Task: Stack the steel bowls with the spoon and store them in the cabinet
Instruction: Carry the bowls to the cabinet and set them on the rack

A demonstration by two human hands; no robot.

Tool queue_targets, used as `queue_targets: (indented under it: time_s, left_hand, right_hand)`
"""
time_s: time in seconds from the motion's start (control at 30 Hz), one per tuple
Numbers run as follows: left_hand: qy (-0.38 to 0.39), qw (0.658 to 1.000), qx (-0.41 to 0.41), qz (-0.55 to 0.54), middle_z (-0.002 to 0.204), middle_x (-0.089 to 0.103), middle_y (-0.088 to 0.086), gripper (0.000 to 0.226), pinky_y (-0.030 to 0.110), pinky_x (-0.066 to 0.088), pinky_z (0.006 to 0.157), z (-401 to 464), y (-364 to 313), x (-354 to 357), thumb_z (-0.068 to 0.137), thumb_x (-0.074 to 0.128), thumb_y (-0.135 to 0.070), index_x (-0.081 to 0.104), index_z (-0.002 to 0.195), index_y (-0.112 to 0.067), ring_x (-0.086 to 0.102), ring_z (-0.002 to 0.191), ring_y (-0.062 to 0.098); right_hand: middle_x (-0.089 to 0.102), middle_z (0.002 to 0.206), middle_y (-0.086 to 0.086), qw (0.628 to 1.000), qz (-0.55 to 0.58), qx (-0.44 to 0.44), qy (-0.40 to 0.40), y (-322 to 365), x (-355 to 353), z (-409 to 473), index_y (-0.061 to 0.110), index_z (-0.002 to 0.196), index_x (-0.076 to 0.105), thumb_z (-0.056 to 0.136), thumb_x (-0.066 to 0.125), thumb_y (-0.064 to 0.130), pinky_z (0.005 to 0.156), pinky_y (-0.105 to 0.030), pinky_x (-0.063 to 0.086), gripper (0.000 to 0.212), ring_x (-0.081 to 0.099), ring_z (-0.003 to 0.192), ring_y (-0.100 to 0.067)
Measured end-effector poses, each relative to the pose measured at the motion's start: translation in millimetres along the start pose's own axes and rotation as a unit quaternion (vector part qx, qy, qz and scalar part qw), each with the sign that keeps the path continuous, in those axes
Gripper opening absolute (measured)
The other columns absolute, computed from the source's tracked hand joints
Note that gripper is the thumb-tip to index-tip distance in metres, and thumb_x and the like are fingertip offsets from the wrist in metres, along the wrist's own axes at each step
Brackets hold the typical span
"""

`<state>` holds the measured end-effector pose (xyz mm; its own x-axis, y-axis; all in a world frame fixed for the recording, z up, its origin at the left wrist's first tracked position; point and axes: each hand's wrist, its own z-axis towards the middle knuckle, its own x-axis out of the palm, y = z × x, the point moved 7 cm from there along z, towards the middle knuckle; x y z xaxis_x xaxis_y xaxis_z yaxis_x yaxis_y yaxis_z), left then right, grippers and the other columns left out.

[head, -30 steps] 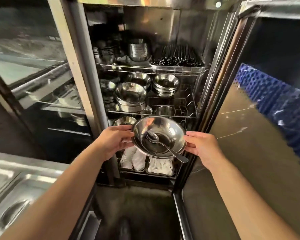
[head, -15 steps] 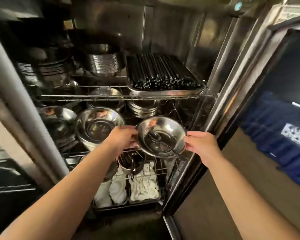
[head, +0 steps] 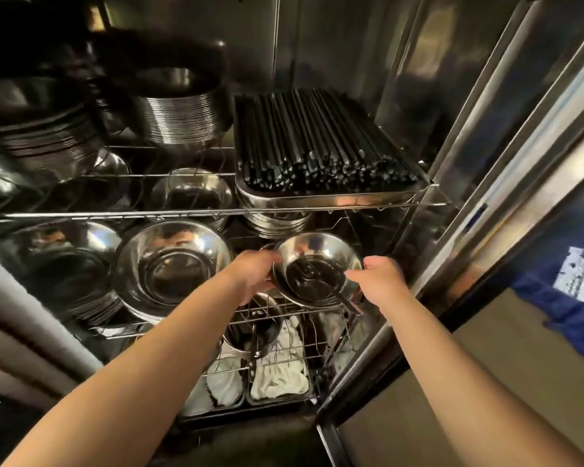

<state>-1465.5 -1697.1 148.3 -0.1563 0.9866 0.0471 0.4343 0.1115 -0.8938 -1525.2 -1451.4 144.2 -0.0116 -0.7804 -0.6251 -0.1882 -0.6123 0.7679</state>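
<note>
I hold a stack of steel bowls [head: 331, 246] with both hands inside the open cabinet, just over the right part of the middle wire shelf [head: 317, 306]. A steel spoon [head: 343, 299] lies in the top bowl, its handle sticking out over the near rim. My left hand [head: 255, 273] grips the left rim and my right hand [head: 378, 276] grips the right rim. Whether the stack rests on the shelf or hangs just above it, I cannot tell.
A large steel bowl stack [head: 172, 264] sits left of mine, with another [head: 64, 271] further left. Above, a tray of black chopsticks [head: 317, 146] and stacked plates [head: 179, 119]. Below, a small pot [head: 257, 325] and white cloths [head: 280, 379]. The cabinet door [head: 520, 163] stands open at right.
I have leaned closer to the cabinet and moved the bowl stack with the spoon forward, in over the middle shelf, to the right of the large bowls. Both hands keep their grip.
</note>
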Motion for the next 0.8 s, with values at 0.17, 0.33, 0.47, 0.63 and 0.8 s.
queue_targets:
  time_s: [0.17, 0.33, 0.47, 0.63, 0.8]
  left_hand:
    - [0.002, 1.0, -0.002, 0.016, 0.097, 0.075, 0.011, 0.015, 0.026, 0.057, 0.062, 12.2, 4.9, 0.9, 0.095, 0.059, -0.011, 0.072, 0.096, -0.003, 0.073, 0.088, 0.02]
    - [0.002, 0.999, -0.013, 0.034, 0.111, 0.073, 0.011, 0.019, 0.038, 0.053, 0.093, 26.8, 12.2, 2.2, 0.096, 0.058, -0.014, 0.072, 0.104, -0.005, 0.066, 0.109, 0.026]
    - [0.01, 1.0, -0.003, 0.025, 0.104, 0.072, 0.003, 0.016, 0.036, 0.052, 0.092, 36.2, 15.5, 5.6, 0.099, 0.054, -0.015, 0.069, 0.1, -0.011, 0.065, 0.106, 0.019]
    - [0.02, 1.0, -0.002, -0.003, 0.076, 0.078, -0.01, 0.015, 0.02, 0.055, 0.064, 42.1, 18.7, 13.2, 0.1, 0.053, -0.011, 0.062, 0.09, -0.018, 0.073, 0.075, 0.002]
    - [0.008, 1.0, -0.005, -0.011, 0.092, 0.075, 0.001, 0.02, 0.025, 0.054, 0.073, 43.5, 21.2, 11.0, 0.098, 0.058, -0.013, 0.058, 0.117, -0.008, 0.07, 0.083, 0.008]
  right_hand:
    - [0.064, 0.125, -0.01, 0.999, -0.044, 0.007, 0.02, -1.7, 11.5, 13.5, 0.006, 0.13, 0.061, 0.084, 0.077, 0.027, 0.073, -0.028, 0.046, 0.054, 0.064, 0.09, -0.021]
    - [0.064, 0.088, 0.002, 0.999, -0.049, 0.016, 0.01, -8.3, 16.3, 25.9, 0.005, 0.115, 0.067, 0.081, 0.08, 0.022, 0.055, -0.022, 0.042, 0.04, 0.051, 0.06, -0.005]
    - [0.064, 0.12, -0.011, 0.998, -0.06, 0.014, 0.01, -9.4, 16.5, 32.2, 0.006, 0.124, 0.062, 0.08, 0.079, 0.019, 0.072, -0.03, 0.045, 0.049, 0.053, 0.085, -0.019]
    - [0.06, 0.129, -0.013, 0.997, -0.074, 0.014, -0.004, -9.7, 14.4, 35.6, 0.004, 0.129, 0.058, 0.08, 0.078, 0.021, 0.084, -0.038, 0.054, 0.055, 0.062, 0.108, -0.031]
    - [0.056, 0.136, -0.014, 0.996, -0.086, 0.015, 0.002, -9.9, 14.8, 35.8, 0.005, 0.136, 0.052, 0.083, 0.077, 0.026, 0.08, -0.034, 0.048, 0.062, 0.059, 0.116, -0.032]
